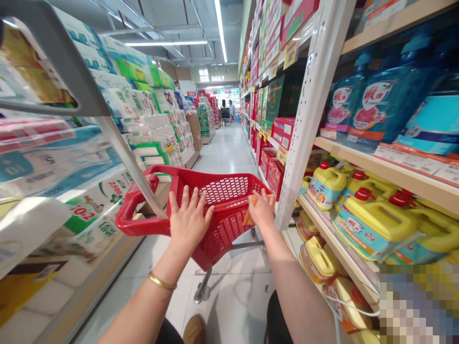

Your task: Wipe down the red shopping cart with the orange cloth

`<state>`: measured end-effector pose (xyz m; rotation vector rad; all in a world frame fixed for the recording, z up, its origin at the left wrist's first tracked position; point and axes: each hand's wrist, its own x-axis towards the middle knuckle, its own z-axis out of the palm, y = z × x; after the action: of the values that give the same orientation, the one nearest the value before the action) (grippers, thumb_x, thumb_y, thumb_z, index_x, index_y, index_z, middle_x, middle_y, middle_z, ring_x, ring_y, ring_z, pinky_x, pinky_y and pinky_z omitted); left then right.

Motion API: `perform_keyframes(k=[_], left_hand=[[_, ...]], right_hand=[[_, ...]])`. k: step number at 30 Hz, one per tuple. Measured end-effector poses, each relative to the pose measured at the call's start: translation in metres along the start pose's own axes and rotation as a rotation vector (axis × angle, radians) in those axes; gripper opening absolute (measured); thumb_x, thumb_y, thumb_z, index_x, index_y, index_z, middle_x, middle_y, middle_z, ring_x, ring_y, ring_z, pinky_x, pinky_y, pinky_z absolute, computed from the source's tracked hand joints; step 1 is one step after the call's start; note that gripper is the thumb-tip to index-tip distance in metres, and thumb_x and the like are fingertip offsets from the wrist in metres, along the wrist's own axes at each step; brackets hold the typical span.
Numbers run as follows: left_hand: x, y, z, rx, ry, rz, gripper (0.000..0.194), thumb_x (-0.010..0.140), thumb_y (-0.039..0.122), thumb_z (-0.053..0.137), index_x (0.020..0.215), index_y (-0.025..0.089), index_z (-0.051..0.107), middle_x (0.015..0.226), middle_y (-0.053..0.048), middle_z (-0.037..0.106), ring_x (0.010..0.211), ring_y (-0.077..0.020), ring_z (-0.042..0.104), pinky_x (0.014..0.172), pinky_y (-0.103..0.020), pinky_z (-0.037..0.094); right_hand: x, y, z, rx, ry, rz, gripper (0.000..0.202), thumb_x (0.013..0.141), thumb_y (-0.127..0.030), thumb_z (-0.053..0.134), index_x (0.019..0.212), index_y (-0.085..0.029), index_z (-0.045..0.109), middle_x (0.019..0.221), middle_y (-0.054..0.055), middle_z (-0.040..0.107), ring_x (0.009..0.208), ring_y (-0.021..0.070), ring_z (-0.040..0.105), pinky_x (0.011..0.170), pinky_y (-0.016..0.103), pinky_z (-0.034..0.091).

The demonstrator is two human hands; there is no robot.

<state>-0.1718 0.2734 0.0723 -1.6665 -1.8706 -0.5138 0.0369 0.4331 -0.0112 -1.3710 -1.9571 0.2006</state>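
A red shopping cart (224, 188) with perforated basket walls stands tilted across the aisle in front of me. My left hand (190, 217) lies over its near left rim, fingers spread and pointing forward, with a gold bangle on the wrist. At the cart's right side, my right hand (261, 210) is closed around an orange cloth-like piece (250, 216), its fingers partly curled. Whether that hand also touches the rim, I cannot tell. The cart's red handle (124, 217) sticks out to the left, beside a slanted metal pole.
Stacked tissue packs (143, 102) line the left. On the right, a shelf (344, 239) holds yellow jugs (371, 217), with blue pump bottles (375, 102) above. A grey frame (60, 57) crosses the upper left. Two people are far down the tiled aisle (229, 143).
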Motion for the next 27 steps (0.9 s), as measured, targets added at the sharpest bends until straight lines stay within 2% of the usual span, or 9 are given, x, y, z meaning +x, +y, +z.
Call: perform_keyframes(k=[3, 6, 13, 16, 20, 22, 23, 24, 27], left_hand=[[0.003, -0.009, 0.004, -0.006, 0.013, -0.027, 0.058, 0.107, 0.046, 0.042, 0.149, 0.014, 0.064, 0.162, -0.017, 0.052, 0.163, -0.0408, 0.027, 0.132, -0.073, 0.002], [0.007, -0.019, 0.007, 0.005, 0.014, -0.034, 0.054, 0.107, 0.041, 0.039, 0.143, 0.013, 0.068, 0.156, -0.018, 0.059, 0.162, -0.0407, 0.031, 0.132, -0.073, 0.002], [0.01, -0.022, 0.015, -0.019, 0.069, -0.142, 0.05, 0.106, 0.03, 0.037, 0.141, 0.015, 0.069, 0.149, -0.018, 0.066, 0.162, -0.0379, 0.031, 0.129, -0.076, -0.005], [0.011, -0.022, 0.022, -0.015, 0.072, -0.166, 0.05, 0.106, 0.029, 0.037, 0.141, 0.013, 0.069, 0.147, -0.02, 0.067, 0.161, -0.0374, 0.033, 0.13, -0.074, -0.004], [0.012, -0.028, 0.026, 0.001, 0.079, -0.178, 0.049, 0.106, 0.031, 0.039, 0.138, 0.013, 0.071, 0.148, -0.02, 0.066, 0.161, -0.0384, 0.033, 0.13, -0.074, -0.003], [0.011, -0.031, 0.026, 0.012, 0.08, -0.182, 0.048, 0.106, 0.032, 0.039, 0.135, 0.014, 0.073, 0.149, -0.02, 0.065, 0.161, -0.0388, 0.033, 0.13, -0.074, -0.003], [0.012, -0.032, 0.026, 0.016, 0.079, -0.183, 0.048, 0.106, 0.033, 0.039, 0.134, 0.014, 0.074, 0.149, -0.02, 0.065, 0.161, -0.0389, 0.033, 0.13, -0.074, -0.002], [0.012, -0.033, 0.026, 0.019, 0.077, -0.182, 0.048, 0.106, 0.033, 0.038, 0.132, 0.014, 0.074, 0.149, -0.02, 0.066, 0.161, -0.0388, 0.033, 0.131, -0.074, -0.001], [0.013, -0.031, 0.025, 0.016, 0.072, -0.156, 0.047, 0.107, 0.034, 0.039, 0.128, 0.016, 0.077, 0.149, -0.018, 0.066, 0.161, -0.0373, 0.034, 0.132, -0.071, 0.002]], right_hand=[[-0.01, -0.031, 0.008, 0.009, -0.082, -0.2, 0.047, 0.113, -0.043, 0.039, 0.112, -0.02, 0.079, 0.121, 0.009, 0.081, 0.13, 0.0235, 0.065, 0.133, 0.046, 0.018], [-0.012, -0.043, 0.007, -0.013, -0.088, -0.238, 0.045, 0.112, -0.046, 0.043, 0.099, -0.022, 0.079, 0.103, 0.007, 0.082, 0.107, 0.0216, 0.071, 0.128, 0.042, 0.026], [0.0, -0.007, -0.006, -0.099, 0.049, -0.048, 0.046, 0.111, -0.038, 0.041, 0.095, -0.014, 0.076, 0.103, 0.017, 0.079, 0.105, 0.029, 0.067, 0.11, 0.045, 0.038], [-0.005, -0.021, 0.003, -0.104, 0.073, -0.032, 0.049, 0.112, -0.038, 0.036, 0.096, -0.014, 0.076, 0.105, 0.019, 0.078, 0.106, 0.0297, 0.066, 0.115, 0.05, 0.032], [-0.015, -0.054, 0.019, -0.041, -0.034, -0.221, 0.045, 0.111, -0.054, 0.046, 0.103, -0.023, 0.078, 0.101, 0.007, 0.08, 0.103, 0.0226, 0.067, 0.111, 0.038, 0.038], [-0.014, -0.057, 0.021, -0.016, -0.066, -0.265, 0.045, 0.109, -0.059, 0.047, 0.113, -0.026, 0.078, 0.113, 0.006, 0.08, 0.111, 0.0223, 0.067, 0.109, 0.037, 0.041], [-0.011, -0.053, 0.02, -0.021, -0.058, -0.238, 0.047, 0.11, -0.058, 0.044, 0.117, -0.026, 0.078, 0.125, 0.008, 0.078, 0.121, 0.0242, 0.065, 0.113, 0.041, 0.039], [-0.008, -0.045, 0.018, -0.039, -0.034, -0.173, 0.05, 0.111, -0.057, 0.041, 0.122, -0.025, 0.078, 0.139, 0.01, 0.073, 0.133, 0.0276, 0.06, 0.119, 0.048, 0.035], [0.002, -0.02, 0.011, -0.106, 0.068, 0.141, 0.056, 0.111, -0.052, 0.035, 0.139, -0.021, 0.072, 0.171, 0.013, 0.042, 0.162, 0.0383, 0.027, 0.127, 0.069, 0.014]])
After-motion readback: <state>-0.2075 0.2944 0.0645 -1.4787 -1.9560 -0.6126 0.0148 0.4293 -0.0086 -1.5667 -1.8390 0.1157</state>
